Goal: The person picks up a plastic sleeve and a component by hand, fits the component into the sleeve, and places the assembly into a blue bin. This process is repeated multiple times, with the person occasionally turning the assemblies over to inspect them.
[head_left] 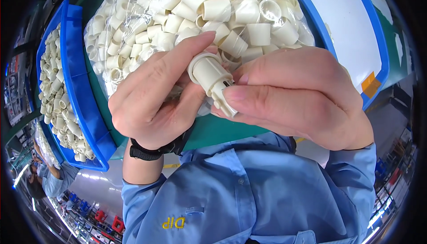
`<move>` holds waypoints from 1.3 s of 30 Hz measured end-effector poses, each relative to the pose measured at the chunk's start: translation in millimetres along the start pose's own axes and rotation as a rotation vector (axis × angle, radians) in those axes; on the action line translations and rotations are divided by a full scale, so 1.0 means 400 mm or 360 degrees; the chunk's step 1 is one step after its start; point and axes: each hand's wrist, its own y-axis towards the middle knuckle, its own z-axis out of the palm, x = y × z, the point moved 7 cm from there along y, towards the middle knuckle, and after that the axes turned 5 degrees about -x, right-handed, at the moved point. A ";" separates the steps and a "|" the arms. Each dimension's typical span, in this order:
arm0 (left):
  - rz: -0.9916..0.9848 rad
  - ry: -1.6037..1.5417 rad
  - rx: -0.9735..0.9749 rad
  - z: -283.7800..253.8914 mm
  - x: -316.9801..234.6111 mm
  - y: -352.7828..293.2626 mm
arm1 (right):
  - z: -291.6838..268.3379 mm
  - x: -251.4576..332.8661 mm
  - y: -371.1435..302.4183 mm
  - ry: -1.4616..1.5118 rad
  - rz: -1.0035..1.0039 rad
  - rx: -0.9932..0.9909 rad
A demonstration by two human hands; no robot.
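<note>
Cream plastic, that's the part, and it sat right between the two hands, held up over the tabletop near its front edge, just ahead of the blue shirt. Its long axis ran on a slant: wide collared end up and left, narrow end down and right, angled toward the front edge. So the left hand had the fat end and the right hand had the skinny one; neither was nearer, both were touching it. The left hand was curled round the collar, fingers partly closed. The right hand was pinched shut, thumb laid along the narrow end. A small dark bit showed by that thumb, maybe a slot or metal contact, but too tiny to call. Behind them lay a clear bag of cream sleeves. A blue bin of smaller pieces stood along the left edge, and a blue-rimmed white tray lay toward the right one.
</note>
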 end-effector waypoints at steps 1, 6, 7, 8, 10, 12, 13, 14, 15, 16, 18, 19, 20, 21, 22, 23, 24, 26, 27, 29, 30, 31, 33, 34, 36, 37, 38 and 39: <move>-0.0006 0.0056 0.0000 -0.001 -0.001 -0.003 | 0.002 0.000 -0.002 0.0011 0.0022 -0.0009; 0.0048 0.0132 -0.0026 0.004 -0.002 -0.004 | 0.004 0.006 0.012 -0.0062 -0.0052 0.0096; 0.0182 0.0084 -0.0111 0.007 -0.010 0.002 | 0.002 0.006 0.012 -0.0056 -0.0058 0.0068; 0.0316 0.0036 -0.0196 0.009 -0.017 0.007 | -0.001 0.006 0.013 -0.0050 -0.0064 0.0040; 0.0447 -0.0015 -0.0275 0.007 -0.027 0.006 | -0.009 0.003 0.017 -0.0036 -0.0075 -0.0016; 0.0424 -0.0045 -0.0255 0.010 -0.026 0.008 | -0.013 0.001 0.017 -0.0031 -0.0083 -0.0075; 0.0412 -0.0060 -0.0245 0.012 -0.026 0.009 | -0.011 0.000 0.016 -0.0029 -0.0087 -0.0104; 0.0414 -0.0066 -0.0240 0.012 -0.028 0.010 | -0.008 -0.001 0.015 -0.0027 -0.0092 -0.0133; 0.0395 -0.0048 -0.0228 0.012 -0.030 0.011 | -0.005 -0.001 0.014 -0.0026 -0.0097 -0.0161; 0.0374 -0.0028 -0.0218 0.010 -0.032 0.011 | -0.001 0.000 0.014 -0.0022 -0.0102 -0.0189; 0.0354 -0.0012 -0.0204 0.011 -0.029 0.010 | 0.004 0.006 0.017 -0.0021 -0.0105 -0.0218; 0.0365 -0.0051 -0.0222 0.010 -0.027 0.008 | 0.004 0.009 0.020 -0.0018 -0.0088 -0.0217; 0.0375 -0.0090 -0.0241 0.009 -0.025 0.006 | 0.004 0.012 0.024 -0.0015 -0.0071 -0.0216; 0.0387 -0.0133 -0.0262 0.009 -0.024 0.005 | 0.002 0.015 0.026 -0.0016 -0.0054 -0.0212; 0.0389 -0.0141 -0.0262 0.008 -0.026 0.004 | 0.000 0.018 0.028 -0.0017 -0.0037 -0.0208; 0.0410 -0.0095 -0.0246 0.005 -0.031 0.003 | -0.002 0.020 0.030 -0.0017 -0.0020 -0.0204; 0.0430 -0.0048 -0.0230 0.003 -0.037 0.002 | -0.003 0.023 0.032 -0.0017 -0.0003 -0.0200; 0.0451 0.0000 -0.0213 0.007 -0.040 0.002 | -0.004 0.026 0.039 -0.0010 0.0028 -0.0195; 0.0447 -0.0036 -0.0235 0.007 -0.037 0.000 | -0.003 0.027 0.044 -0.0004 0.0042 -0.0194; 0.0440 -0.0108 -0.0279 0.006 -0.032 -0.001 | -0.003 0.030 0.054 0.0007 0.0067 -0.0192; 0.0441 -0.0108 -0.0279 0.005 -0.033 0.001 | -0.003 0.029 0.056 0.0006 0.0067 -0.0193; 0.0447 -0.0057 -0.0260 0.004 -0.035 0.001 | -0.009 0.007 0.052 0.0056 0.0110 -0.0177; 0.0459 0.0042 -0.0222 0.004 -0.040 0.000 | 0.009 0.001 0.062 0.0152 0.0198 -0.0147; 0.0459 0.0040 -0.0220 0.004 -0.043 -0.002 | 0.013 0.005 0.062 0.0199 0.0243 -0.0131; 0.0415 0.0101 -0.0260 -0.001 -0.045 -0.006 | -0.023 -0.003 0.033 0.0292 0.0329 -0.0099; 0.0392 0.0133 -0.0281 -0.002 -0.044 -0.007 | -0.024 0.003 0.030 0.0340 0.0370 -0.0081; 0.0391 0.0133 -0.0282 -0.001 -0.042 -0.008 | -0.024 0.005 0.028 0.0389 0.0412 -0.0063; 0.0387 0.0094 -0.0287 0.000 -0.038 -0.009 | -0.029 0.007 0.021 0.0439 0.0452 -0.0045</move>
